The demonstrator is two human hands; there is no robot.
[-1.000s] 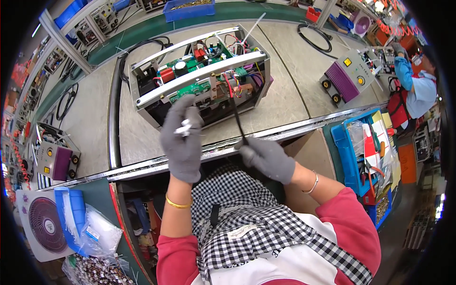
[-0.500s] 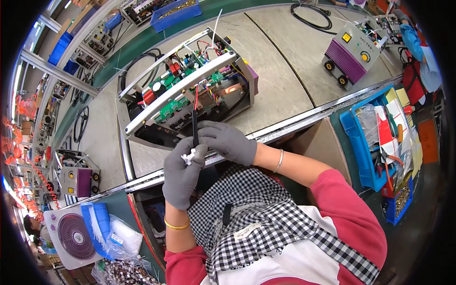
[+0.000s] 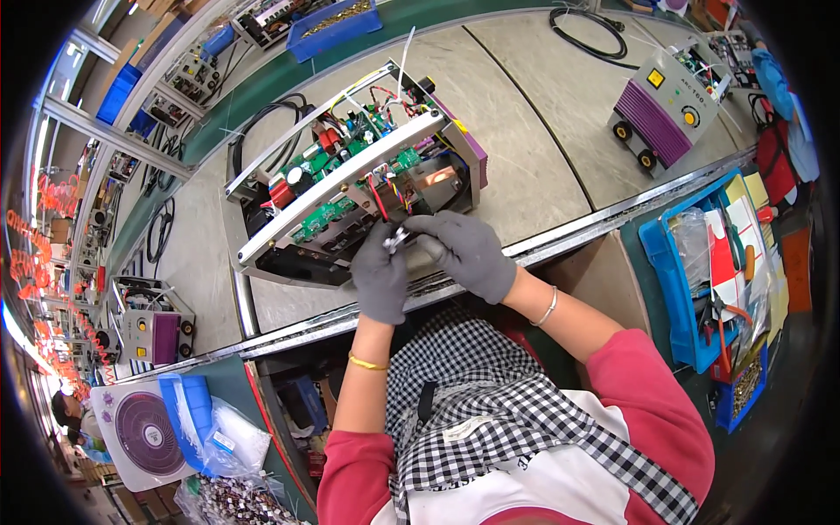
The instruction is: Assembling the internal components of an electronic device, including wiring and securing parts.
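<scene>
Across the middle of the view, a grey workbench point(image 3: 521, 162) with a metal-trimmed near edge and a dark seam; off to the right, well apart from the work, a purple-sided machine point(image 3: 654, 131); nearer on that side, a blue tray point(image 3: 665, 278) of tools and clear bags, and at lower left a white-framed fan point(image 3: 149, 430). Just beyond the fingertips, on the bench, an open chassis point(image 3: 341, 185) with green boards inside, long axis slanting from near left to far right. Out of its long near side, red wires point(image 3: 377, 199) leading down toward the gloves, lower ends hidden there. Left hand point(image 3: 381, 282), grey-gloved, in front of that side, fingers closed on small white pieces point(image 3: 396, 241). Right hand point(image 3: 474, 255), gloved alike, angled in from the right, thumb and forefinger at the same pieces; cannot tell whether pinched on them or only resting against them. Fingertips of both close together, between chassis and bench edge, almost directly below the wires. Of the two, left hand nearer to the wires, right hand nearer to the far right end of the chassis. Cannot tell of any contact between wires and gloves.
</scene>
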